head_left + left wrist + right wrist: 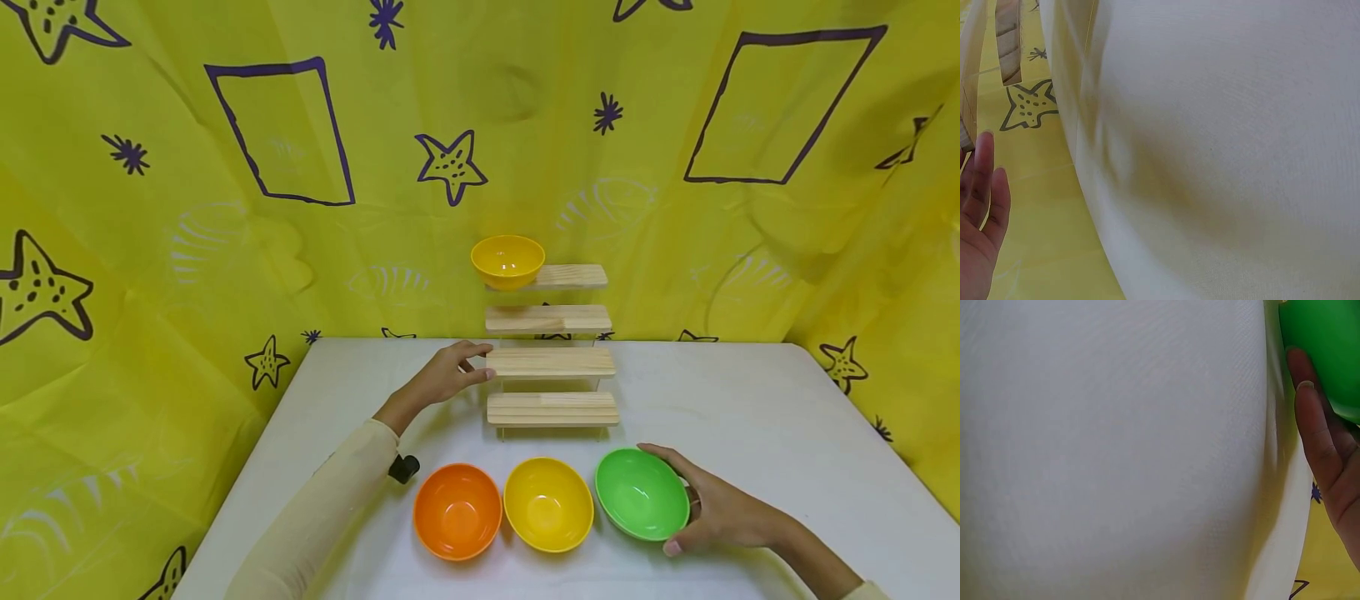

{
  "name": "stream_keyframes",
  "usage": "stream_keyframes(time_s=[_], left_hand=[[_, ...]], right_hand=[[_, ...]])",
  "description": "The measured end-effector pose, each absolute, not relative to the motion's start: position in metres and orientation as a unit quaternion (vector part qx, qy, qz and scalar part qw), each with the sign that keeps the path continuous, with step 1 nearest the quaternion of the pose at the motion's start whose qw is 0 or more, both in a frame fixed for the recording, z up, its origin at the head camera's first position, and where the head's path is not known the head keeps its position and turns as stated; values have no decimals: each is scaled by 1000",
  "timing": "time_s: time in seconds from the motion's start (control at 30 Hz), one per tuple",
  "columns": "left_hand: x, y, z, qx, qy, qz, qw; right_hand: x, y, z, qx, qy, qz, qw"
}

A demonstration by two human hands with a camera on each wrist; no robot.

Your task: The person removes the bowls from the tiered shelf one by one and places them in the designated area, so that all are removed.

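Observation:
My left hand (pixel 442 375) grips the left end of a shelf board (pixel 551 362) on the tiered wooden stand, thumb at its front edge and a finger at its back. In the left wrist view, fingers of that hand (pixel 982 206) touch a board's end (pixel 969 94). My right hand (pixel 723 508) holds the green bowl (pixel 641 493) by its right side, with thumb and fingers spread round it. The right wrist view has the green bowl (pixel 1329 350) against the fingers of my right hand (pixel 1329 450). Its inside looks empty.
An orange bowl (pixel 457 512) and a yellow bowl (pixel 548 505) stand left of the green one, in front of the stand. Another yellow bowl (pixel 507 262) sits on the top board's left end. A small black object (pixel 404 468) lies beside my left sleeve. Yellow curtain (pixel 405 83) surrounds the white table (pixel 720 400).

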State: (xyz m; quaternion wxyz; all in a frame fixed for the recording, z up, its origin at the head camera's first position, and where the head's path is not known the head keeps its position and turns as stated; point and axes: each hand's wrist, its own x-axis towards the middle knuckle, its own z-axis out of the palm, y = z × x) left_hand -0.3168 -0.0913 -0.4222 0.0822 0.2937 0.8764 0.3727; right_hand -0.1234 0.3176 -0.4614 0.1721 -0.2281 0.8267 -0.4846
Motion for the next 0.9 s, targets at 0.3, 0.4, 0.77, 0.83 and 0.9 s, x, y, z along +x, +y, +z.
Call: stream_keyframes(time_s=[0.3, 0.4, 0.77, 0.83, 0.9], left_hand=[[-317, -91, -423, 296, 877, 369, 79], [-318, -91, -423, 296, 877, 370, 77], [-317, -91, -423, 295, 878, 370, 75], [-317, -91, -423, 293, 878, 370, 75], [-317, -92, -423, 295, 878, 370, 75]], right_hand=[[-125, 324, -456, -226, 797, -519, 212], [-127, 329, -453, -241, 799, -517, 192], [-135, 344, -436, -250, 833, -487, 81], [-138, 343, -433, -249, 837, -485, 54], [-141, 342, -429, -244, 842, -481, 27]])
